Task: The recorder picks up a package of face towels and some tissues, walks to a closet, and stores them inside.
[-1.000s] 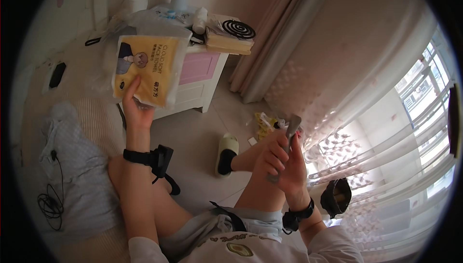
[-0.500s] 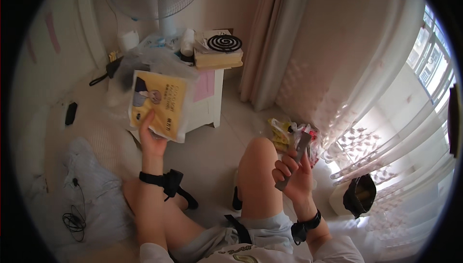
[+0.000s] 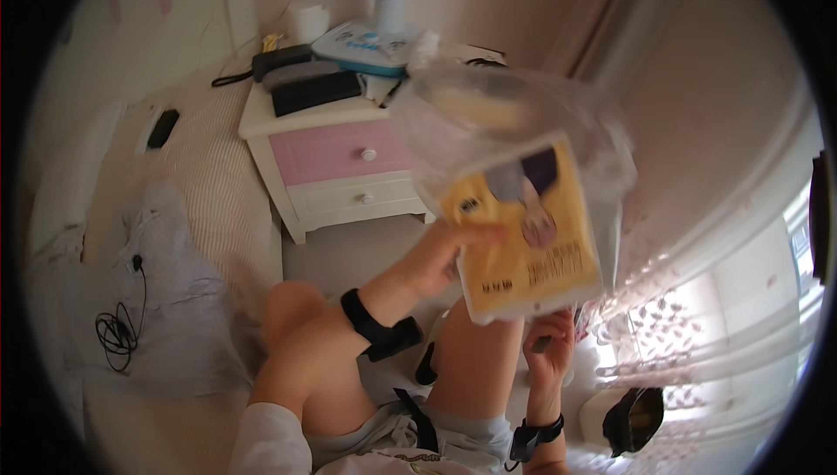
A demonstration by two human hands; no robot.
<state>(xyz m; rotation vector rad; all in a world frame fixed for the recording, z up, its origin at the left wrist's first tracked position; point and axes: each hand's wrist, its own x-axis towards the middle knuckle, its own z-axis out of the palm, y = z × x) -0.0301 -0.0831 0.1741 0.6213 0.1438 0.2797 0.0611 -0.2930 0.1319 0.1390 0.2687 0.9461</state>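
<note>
My left hand (image 3: 440,257) reaches across to the right and grips a soft yellow pack of face towels (image 3: 558,253), thumb over its printed front. The pack stands tilted and slightly blurred in front of my right knee. A clear plastic bag (image 3: 602,139) billows behind and above it. Below the pack's lower edge is my right hand (image 3: 551,357), fingers closed around a flat grey bar (image 3: 541,344). Only a short end of the bar shows; the rest is hidden by the fingers and pack. Both wrists wear black straps.
A white nightstand (image 3: 353,199) with a pink drawer carries dark cases (image 3: 318,91), a blue-and-white box (image 3: 366,46) and a fan (image 3: 388,13). At left is a bed with grey cloth (image 3: 187,301) and a black cable (image 3: 118,335). Curtains (image 3: 697,170) and a bin (image 3: 632,423) are at right.
My left hand has swung the pack and plastic bag from above the nightstand to the right, turning the pack. My right hand has dropped lower, keeping the grey bar. The view has shifted left.
</note>
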